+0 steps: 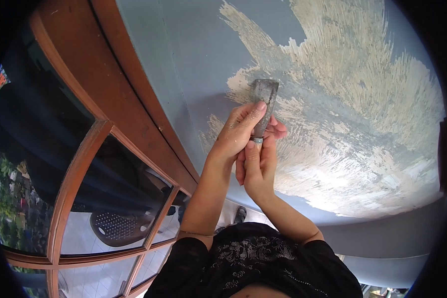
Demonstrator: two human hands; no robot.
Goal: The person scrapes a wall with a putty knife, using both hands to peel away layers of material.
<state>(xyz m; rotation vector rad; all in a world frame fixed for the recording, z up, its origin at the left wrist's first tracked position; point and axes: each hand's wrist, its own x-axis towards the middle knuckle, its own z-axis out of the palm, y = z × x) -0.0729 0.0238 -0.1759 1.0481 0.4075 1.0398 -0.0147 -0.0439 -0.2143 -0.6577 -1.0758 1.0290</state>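
A scraper point(266, 94) with a flat, stained metal blade is held up in front of the wall, blade end uppermost. My left hand point(237, 130) is closed on its blade, the thumb lying on the metal. Lower down, my right hand point(259, 171) grips the handle near the pale collar, some fingers behind the tool. Small pale flecks stick to my left hand. Behind both hands, the blue-grey wall point(203, 64) carries a wide, rough patch of whitish and grey streaks point(333, 119).
On the left stands a brown wooden frame point(79, 44) with glass panes. A dark perforated chair seat point(116, 228) shows through the glass. A shoe point(240, 214) is on the tiled floor below. A dark object point(444, 156) sits at the right edge.
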